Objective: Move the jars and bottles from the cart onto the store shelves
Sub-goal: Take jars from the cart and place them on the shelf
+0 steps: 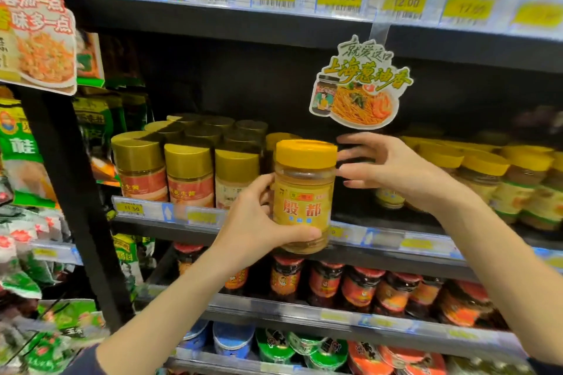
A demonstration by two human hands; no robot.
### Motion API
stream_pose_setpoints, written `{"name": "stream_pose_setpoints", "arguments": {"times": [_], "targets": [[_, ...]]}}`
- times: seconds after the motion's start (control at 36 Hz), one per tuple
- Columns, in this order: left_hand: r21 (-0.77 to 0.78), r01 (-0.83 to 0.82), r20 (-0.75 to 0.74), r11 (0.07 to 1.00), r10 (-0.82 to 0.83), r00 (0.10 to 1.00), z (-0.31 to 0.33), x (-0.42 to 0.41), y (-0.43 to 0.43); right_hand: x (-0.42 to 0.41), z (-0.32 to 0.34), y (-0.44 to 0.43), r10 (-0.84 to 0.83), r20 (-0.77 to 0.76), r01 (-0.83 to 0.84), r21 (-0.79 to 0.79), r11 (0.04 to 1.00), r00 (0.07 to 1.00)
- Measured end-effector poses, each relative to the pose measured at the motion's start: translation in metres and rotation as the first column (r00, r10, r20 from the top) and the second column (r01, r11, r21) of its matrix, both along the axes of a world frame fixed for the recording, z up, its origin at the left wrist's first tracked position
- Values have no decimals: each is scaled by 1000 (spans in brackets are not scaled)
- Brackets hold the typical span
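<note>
Yellow-lidded clear plastic jar point(303, 195) upright, your left hand point(259, 222) wrapped round it; right hand point(393, 170) splayed, empty, just right; shelf gap point(356, 207) beyond fingertips.

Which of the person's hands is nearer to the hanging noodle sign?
Right. The right hand is open just below the noodle sign, fingertips near its lower edge. The left hand is lower and further left, gripping the yellow-lidded jar.

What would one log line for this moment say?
left hand: grips yellow-lidded jar | right hand: open, beside jar lid | jar: upright, not yet on shelf
</note>
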State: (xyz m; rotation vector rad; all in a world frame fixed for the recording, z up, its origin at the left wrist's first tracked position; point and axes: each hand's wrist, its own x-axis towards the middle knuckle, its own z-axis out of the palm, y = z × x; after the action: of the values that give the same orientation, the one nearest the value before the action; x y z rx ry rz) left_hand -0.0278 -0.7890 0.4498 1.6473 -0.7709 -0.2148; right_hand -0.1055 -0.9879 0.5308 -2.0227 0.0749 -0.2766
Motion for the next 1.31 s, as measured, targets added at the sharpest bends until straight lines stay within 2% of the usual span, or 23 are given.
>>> {"name": "stream_pose_setpoints", "arguments": {"times": [0.14, 0.47, 0.75, 0.83, 0.89, 0.94, 1.03, 1.14, 1.19, 1.31], "targets": [[33, 59, 9, 998, -59, 998, -7, -10, -32, -12, -6, 2, 23, -35, -25, -65, 998, 999], [41, 154, 8, 987, -155, 988, -16, -21, -65, -26, -11, -12, -156, 60, 163, -121, 979, 986], [33, 201, 136, 979, -204, 970, -4, -17, -67, -20, 7, -22, -148, 119, 158, -79, 984, 982], [39, 170, 133, 985, -174, 976, -5, -13, -58, -17, 11, -27, -131, 139, 141, -62, 988, 982], [76, 99, 200, 992, -113, 973, -11, -7, -47, -15, 13, -32, -133, 146, 142, -49, 989, 980], [137, 0, 374, 991, -52, 926, -19, -1, -33, -11, 13, -38, -152, 159, 160, -38, 986, 975], [139, -182, 687, 974, 37, 725, -34, 11, -13, -3, 12, -46, -180, 176, 187, -28, 982, 968], [190, -370, 852, 910, 34, 522, -47, 23, 8, 9, 4, -53, -189, 148, 191, 1, 982, 971], [239, -422, 869, 875, 1, 495, -51, 27, 17, 15, -3, -55, -178, 117, 177, 19, 984, 977], [341, -385, 833, 858, -86, 547, -55, 33, 25, 26, -18, -57, -162, 71, 159, 44, 986, 984]]}}
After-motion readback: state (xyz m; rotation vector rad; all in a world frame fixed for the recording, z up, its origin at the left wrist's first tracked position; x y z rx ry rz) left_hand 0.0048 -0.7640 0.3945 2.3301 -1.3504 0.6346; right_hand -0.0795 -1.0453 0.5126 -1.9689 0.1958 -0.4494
